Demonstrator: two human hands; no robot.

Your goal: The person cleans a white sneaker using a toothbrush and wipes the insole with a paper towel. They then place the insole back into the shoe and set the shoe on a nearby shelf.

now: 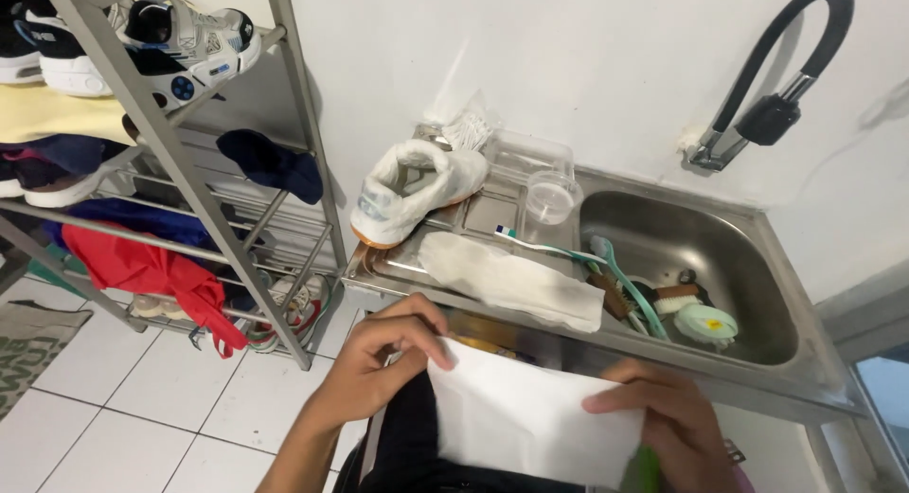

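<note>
We held the white sheet (530, 419) low in front of the sink (696, 256), left hand (379, 360) pinching its top-left corner, right hand (668, 419) gripping the right edge. Just beyond on the drainboard lay a folded white cloth (511, 280), a toothbrush (549, 247) and a wrapped sneaker (417, 190). Shoe rack (180, 161) stood on the left, with open tile floor (142, 398) below.

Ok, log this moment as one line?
left hand: pinching white tissue | right hand: gripping tissue | white sneaker on sink drainboard
</note>
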